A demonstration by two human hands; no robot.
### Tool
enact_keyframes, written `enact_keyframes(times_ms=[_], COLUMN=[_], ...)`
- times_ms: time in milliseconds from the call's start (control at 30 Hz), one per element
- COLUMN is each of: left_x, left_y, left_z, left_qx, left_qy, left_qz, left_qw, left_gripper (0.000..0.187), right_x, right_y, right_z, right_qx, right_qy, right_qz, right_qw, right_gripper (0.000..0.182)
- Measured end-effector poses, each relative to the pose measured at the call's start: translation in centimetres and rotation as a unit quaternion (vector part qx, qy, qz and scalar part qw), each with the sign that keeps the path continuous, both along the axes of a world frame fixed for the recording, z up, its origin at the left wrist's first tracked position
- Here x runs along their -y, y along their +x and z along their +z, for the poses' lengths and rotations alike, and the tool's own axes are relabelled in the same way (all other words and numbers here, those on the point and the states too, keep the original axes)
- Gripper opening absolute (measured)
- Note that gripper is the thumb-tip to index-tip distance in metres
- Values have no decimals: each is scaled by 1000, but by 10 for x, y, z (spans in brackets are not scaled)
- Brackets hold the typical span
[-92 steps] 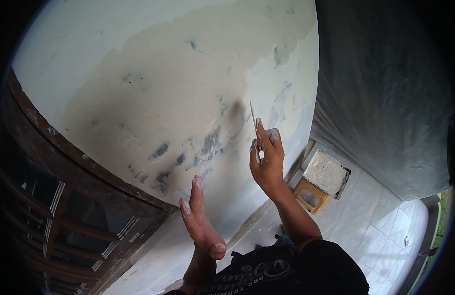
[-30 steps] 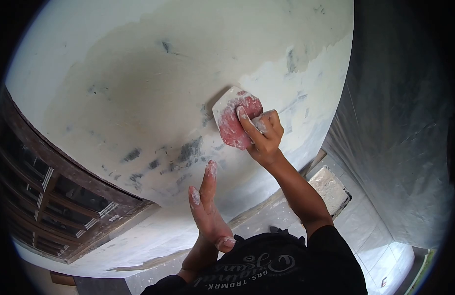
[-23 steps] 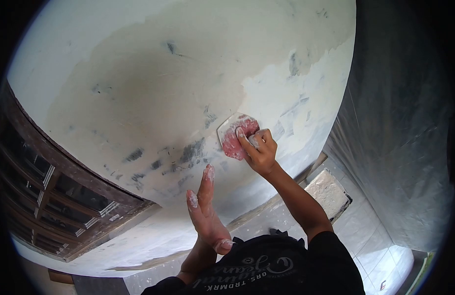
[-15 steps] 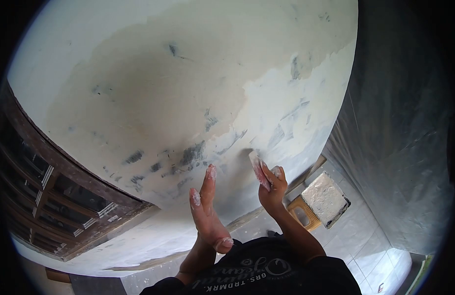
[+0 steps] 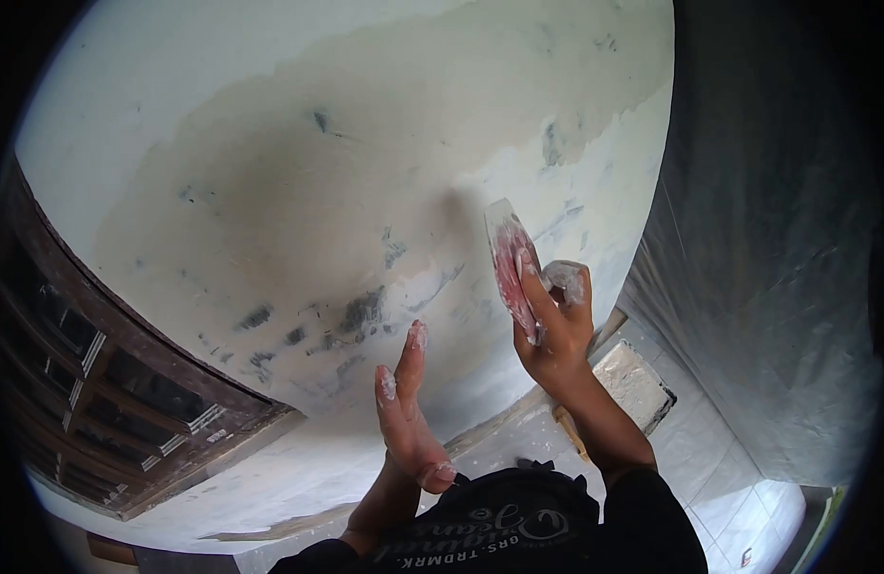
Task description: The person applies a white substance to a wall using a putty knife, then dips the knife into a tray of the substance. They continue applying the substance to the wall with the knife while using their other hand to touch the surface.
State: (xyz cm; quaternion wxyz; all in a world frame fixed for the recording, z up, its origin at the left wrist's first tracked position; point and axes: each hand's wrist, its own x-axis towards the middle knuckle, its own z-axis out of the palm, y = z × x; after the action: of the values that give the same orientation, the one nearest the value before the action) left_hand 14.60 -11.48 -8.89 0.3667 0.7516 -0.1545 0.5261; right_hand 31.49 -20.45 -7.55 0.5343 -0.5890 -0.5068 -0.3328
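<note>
A pale wall [image 5: 365,191] with a large damp-looking beige area and dark grey patches fills much of the view. My right hand [image 5: 558,320] grips a flat scraper [image 5: 511,253] smeared with white paste and red in places; its blade is raised near the wall. White paste coats my right fingers too. Lower and to the left, my left hand [image 5: 403,411] holds nothing, its fingers apart and pointing up, with white paste on the fingertips and thumb.
A square container of white paste [image 5: 633,387] stands at the lower right, partly behind my right forearm, beside a yellowish stool [image 5: 571,430]. Plastic sheeting [image 5: 776,287] hangs at the right. A brown window frame [image 5: 155,402] is at the left.
My right hand has moved up with the scraper, away from the wall's lower edge. My left hand has barely moved. My right forearm now covers part of the stool and container.
</note>
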Motion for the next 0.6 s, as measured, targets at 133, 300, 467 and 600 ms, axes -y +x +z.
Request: enact_keyframes(times_ms=[133,300,467,600], left_x=[3,3,3,3], left_y=[1,2,7,15], left_z=[1,0,-3,-1], left_qx=[-1,-6,-6,-13], left_qy=[4,-2,-4,-22], left_qz=[5,26,50,65], left_qw=[1000,1000,999,998], left_gripper=[108,107,107,108], right_x=[-46,-85,-61,-39], right_y=[31,51,43,40], right_z=[12,-25,-71,-69], right_qx=[106,123,99,92], right_qy=[31,-10,-62,-1], right_qz=[-21,-8,4,34], right_qw=[994,992,993,995], right_gripper=[69,67,63,70])
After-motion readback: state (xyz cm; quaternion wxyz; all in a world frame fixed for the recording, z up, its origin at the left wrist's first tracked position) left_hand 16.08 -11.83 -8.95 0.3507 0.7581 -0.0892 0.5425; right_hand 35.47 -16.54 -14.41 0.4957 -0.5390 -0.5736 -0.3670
